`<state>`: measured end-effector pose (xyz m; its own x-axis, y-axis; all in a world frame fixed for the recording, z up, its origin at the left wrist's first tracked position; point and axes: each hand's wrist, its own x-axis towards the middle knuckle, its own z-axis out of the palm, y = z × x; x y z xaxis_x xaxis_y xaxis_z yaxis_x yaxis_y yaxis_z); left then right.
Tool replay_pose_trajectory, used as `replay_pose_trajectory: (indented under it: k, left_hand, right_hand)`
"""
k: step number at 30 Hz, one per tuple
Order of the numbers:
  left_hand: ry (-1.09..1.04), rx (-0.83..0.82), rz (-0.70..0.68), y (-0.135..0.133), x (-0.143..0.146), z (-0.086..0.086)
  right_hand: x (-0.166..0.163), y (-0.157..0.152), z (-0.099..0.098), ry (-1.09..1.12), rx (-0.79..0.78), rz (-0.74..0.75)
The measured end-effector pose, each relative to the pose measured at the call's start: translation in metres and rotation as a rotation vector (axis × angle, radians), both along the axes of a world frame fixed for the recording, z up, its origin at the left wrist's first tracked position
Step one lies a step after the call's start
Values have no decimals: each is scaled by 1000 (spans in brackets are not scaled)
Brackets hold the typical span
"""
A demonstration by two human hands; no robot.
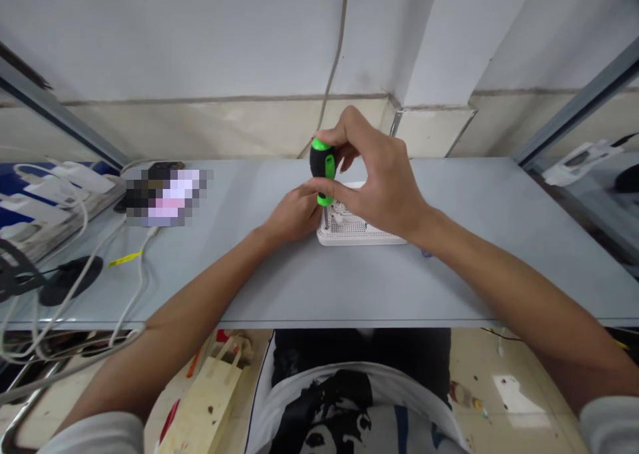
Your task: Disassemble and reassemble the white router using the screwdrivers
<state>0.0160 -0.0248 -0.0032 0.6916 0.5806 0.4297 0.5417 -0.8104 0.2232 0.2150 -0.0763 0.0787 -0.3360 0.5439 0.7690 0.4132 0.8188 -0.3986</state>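
A screwdriver (323, 164) with a green and black handle stands upright, gripped by my right hand (384, 171) between thumb and curled fingers. Its metal shaft points down at the left front corner of a white perforated plastic housing (359, 235) lying on the table. My left hand (298, 212) is closed at the housing's left edge and grips it there; its fingertips are partly hidden behind the screwdriver handle. Small white parts (341, 217) show inside the housing. My right hand covers much of the housing's right side. Beside that wrist, a small purplish thing (427, 253) peeks out.
The grey table (259, 287) runs up to a wall with a hanging cable (340, 41). At left lie a blurred phone-like device (172, 198), loose white cables (142, 274), a power strip with plugs (54, 198) and a black round base (74, 279). Metal posts flank both sides.
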Motion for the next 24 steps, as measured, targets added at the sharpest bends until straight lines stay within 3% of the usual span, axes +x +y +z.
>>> replay_pose_trajectory:
  k: [8,11,14,18,21,24]
  left_hand:
    - [1,0,87,-1,-1,-4]
    - [-38,21,14,2,0,-5]
    - [-65,-7,-42,5,0,-4]
    - [-98,-55,-36,8,-1,-5]
    - [-122,-92,-19,12,-1,-6]
    - [-111,-115,-19,14,2,-5]
  right_hand:
    - [9,2,12,34,-156,299]
    - [16,8,11,79,-165,262]
    - [16,14,8,136,-92,127]
    - [7,12,5,172,-35,74]
    - [7,11,9,159,-109,170]
    - [16,17,14,147,-244,362]
